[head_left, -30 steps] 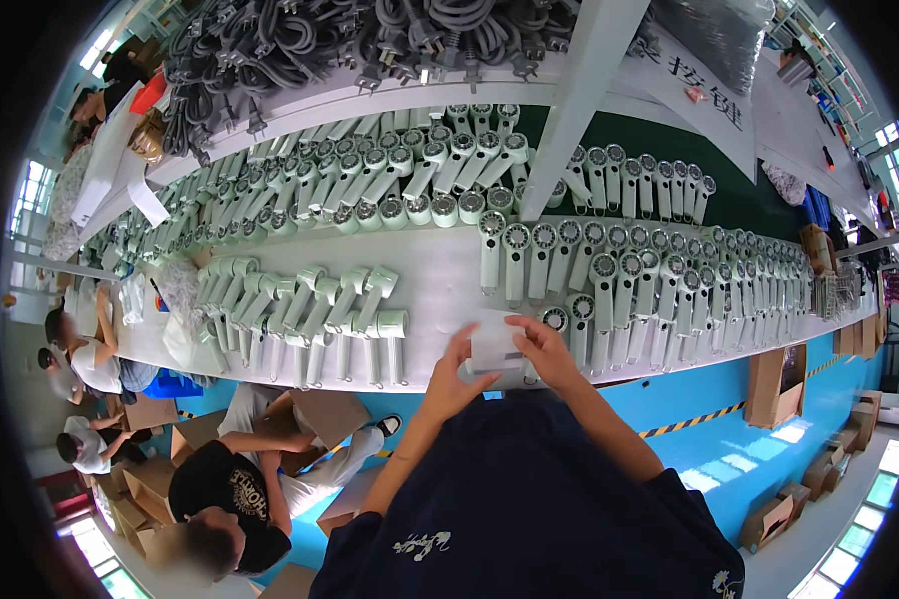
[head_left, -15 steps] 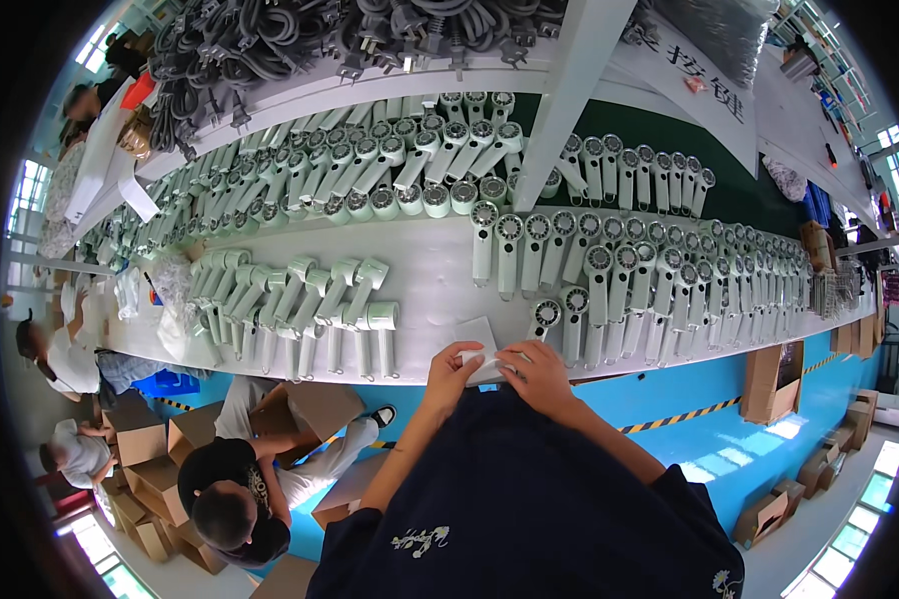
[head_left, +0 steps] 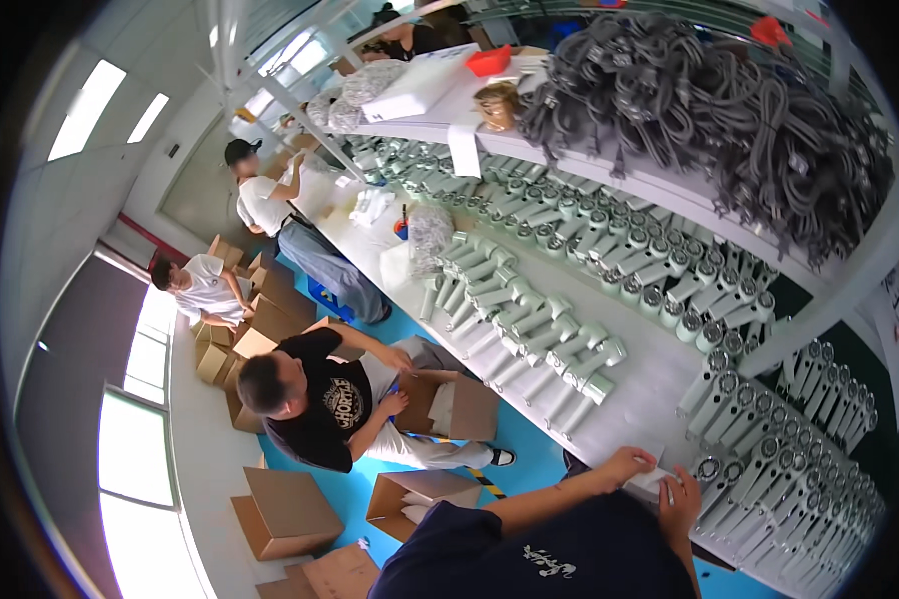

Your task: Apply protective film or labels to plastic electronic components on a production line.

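Observation:
My left hand point(head_left: 624, 467) and my right hand point(head_left: 680, 502) meet at the front edge of the white table point(head_left: 659, 399). Between their fingertips is a small flat white piece, perhaps paper point(head_left: 651, 479), pinched by both hands; its details are too small to make out. Just right of my hands, rows of pale green handheld fans point(head_left: 759, 469) lie with their round heads toward the far side. To the left, a second group of pale green fans point(head_left: 569, 359) lies with the heads turned differently.
A shelf above the table carries a heap of grey power cords point(head_left: 689, 90). More fans point(head_left: 609, 230) fill the space beneath. On the left, a person in a black shirt point(head_left: 335, 399) handles an open carton point(head_left: 469, 404). Other cartons point(head_left: 290, 509) stand on the blue floor.
My view has swung left, so the co-workers and cartons show larger and my hands sit further right. Both hands still pinch the white piece.

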{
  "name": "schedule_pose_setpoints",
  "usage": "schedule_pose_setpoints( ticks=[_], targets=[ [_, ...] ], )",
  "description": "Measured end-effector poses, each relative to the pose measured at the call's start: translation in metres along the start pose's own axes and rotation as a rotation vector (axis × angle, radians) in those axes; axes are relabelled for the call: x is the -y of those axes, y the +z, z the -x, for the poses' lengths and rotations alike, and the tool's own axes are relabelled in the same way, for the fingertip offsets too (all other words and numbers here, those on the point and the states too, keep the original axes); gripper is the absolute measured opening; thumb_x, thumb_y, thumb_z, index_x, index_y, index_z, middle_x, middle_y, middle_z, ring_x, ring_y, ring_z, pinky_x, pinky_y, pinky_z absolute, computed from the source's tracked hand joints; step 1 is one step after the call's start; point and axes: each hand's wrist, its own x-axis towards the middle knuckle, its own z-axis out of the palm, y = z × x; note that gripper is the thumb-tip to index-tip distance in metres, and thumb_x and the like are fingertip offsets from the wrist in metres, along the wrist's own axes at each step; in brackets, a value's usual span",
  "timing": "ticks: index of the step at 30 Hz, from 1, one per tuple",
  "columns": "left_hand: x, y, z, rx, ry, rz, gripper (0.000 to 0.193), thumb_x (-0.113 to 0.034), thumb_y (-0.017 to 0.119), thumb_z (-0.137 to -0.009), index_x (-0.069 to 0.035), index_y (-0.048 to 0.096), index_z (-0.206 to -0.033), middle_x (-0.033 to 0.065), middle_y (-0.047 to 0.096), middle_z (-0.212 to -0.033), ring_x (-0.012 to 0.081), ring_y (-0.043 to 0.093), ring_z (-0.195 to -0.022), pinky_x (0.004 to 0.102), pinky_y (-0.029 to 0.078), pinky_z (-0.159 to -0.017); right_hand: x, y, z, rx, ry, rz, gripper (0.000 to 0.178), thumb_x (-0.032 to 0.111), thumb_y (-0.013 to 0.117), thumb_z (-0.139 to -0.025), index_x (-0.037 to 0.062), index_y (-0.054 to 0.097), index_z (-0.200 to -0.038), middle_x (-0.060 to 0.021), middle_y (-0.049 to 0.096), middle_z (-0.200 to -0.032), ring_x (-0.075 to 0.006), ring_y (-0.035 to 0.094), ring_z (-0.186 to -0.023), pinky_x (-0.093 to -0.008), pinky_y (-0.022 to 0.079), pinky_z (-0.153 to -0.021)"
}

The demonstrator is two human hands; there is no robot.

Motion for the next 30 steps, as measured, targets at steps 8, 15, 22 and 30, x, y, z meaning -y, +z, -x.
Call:
schedule_pose_setpoints(
  ticks=[8, 15, 22, 30],
  targets=[
    [0.021, -0.009, -0.007, -0.104, 0.044, -0.053, 0.024, -0.014, 0.070, -0.077, -0.002, 0.068, -0.097, 0.0093, 0.066, -0.089, 0.0163, 0.059, -0.085, 0.0277, 0.046, -0.077, -0.008, 0.007, 0.004, 0.064, -0.028, -0.090, 0.013, 0.005, 0.069, -0.071, 0.0078, 0.062, -0.081, -0.0104, 0.059, -0.097, -0.0308, 0.056, -0.092, -0.0400, 0.045, -0.078],
    [0.001, -0.002, 0.001, 0.000, 0.235, -0.187, 0.027, -0.011, 0.066, -0.080, -0.005, 0.062, -0.106, 0.0063, 0.063, -0.095, 0.0158, 0.058, -0.090, 0.0273, 0.046, -0.081, -0.031, 0.010, 0.019, 0.079, -0.055, -0.222, 0.016, 0.006, 0.065, -0.077, 0.0061, 0.061, -0.093, -0.0114, 0.057, -0.104, -0.0296, 0.054, -0.095, -0.0385, 0.044, -0.084],
    [-0.036, 0.004, 0.019, 0.026, 0.440, -0.198, 0.046, -0.006, 0.066, -0.080, -0.008, 0.049, -0.123, 0.0059, 0.056, -0.114, 0.0146, 0.056, -0.099, 0.0281, 0.046, -0.084, -0.051, 0.038, 0.015, -0.413, 0.655, -1.044, 0.025, 0.018, 0.058, -0.087, 0.0050, 0.056, -0.108, -0.0134, 0.055, -0.110, -0.0290, 0.053, -0.103, -0.0413, 0.043, -0.090],
    [-0.052, 0.025, 0.036, 0.012, 0.209, 0.570, 0.044, -0.003, 0.062, -0.086, -0.007, 0.047, -0.128, 0.0060, 0.056, -0.113, 0.0133, 0.056, -0.100, 0.0255, 0.048, -0.083, 0.006, 0.006, 0.008, -0.261, 0.822, -0.711, 0.046, 0.029, 0.055, -0.095, -0.0037, 0.046, -0.126, -0.0201, 0.052, -0.120, -0.0343, 0.052, -0.103, -0.0416, 0.043, -0.090]
  ],
)
